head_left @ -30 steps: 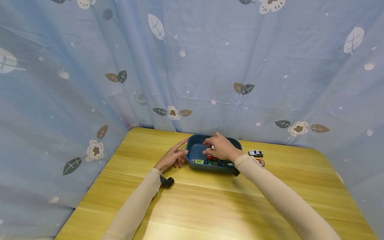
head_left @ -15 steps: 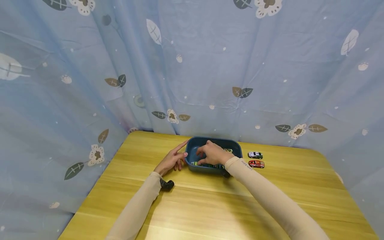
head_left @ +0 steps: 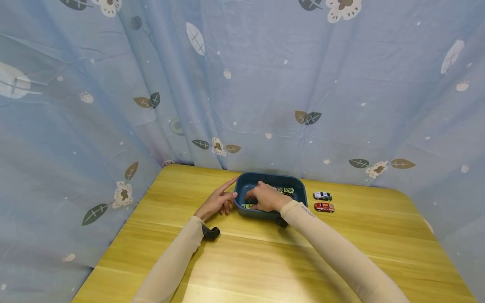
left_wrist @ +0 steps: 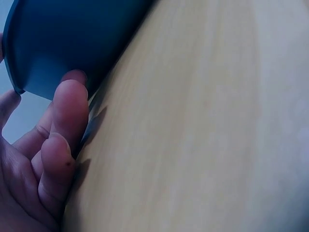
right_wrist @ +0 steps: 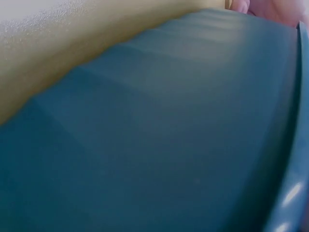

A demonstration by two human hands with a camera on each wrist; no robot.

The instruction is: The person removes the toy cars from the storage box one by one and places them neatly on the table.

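A dark blue plastic bin [head_left: 304, 189] with toy cars in it stands near the back edge of the table. My left hand [head_left: 215, 204] rests against the bin's left end, its thumb at the rim and its index finger stretched along the corner. In the left wrist view, fingertips [left_wrist: 70, 104] lie at the outer wall. My right hand [head_left: 266, 197] reaches down into the bin with bent fingers, close by a lime-green toy car [head_left: 248, 206]; I cannot tell whether it holds one. A camouflage-patterned toy car [head_left: 288, 191] lies behind it. In the right wrist view the bin's outer wall [right_wrist: 169, 130] fills most of the frame.
To the right of the bin, a white-and-black toy car [head_left: 322, 196] and a red toy car [head_left: 324, 207] stand on the wooden table [head_left: 242, 261]. A blue patterned curtain [head_left: 265, 84] hangs just behind the table and along its left side.
My right hand has moved left and lower into the bin, uncovering the red toy car on the table and the camouflage one in the bin. My left hand has stayed at the bin's end.
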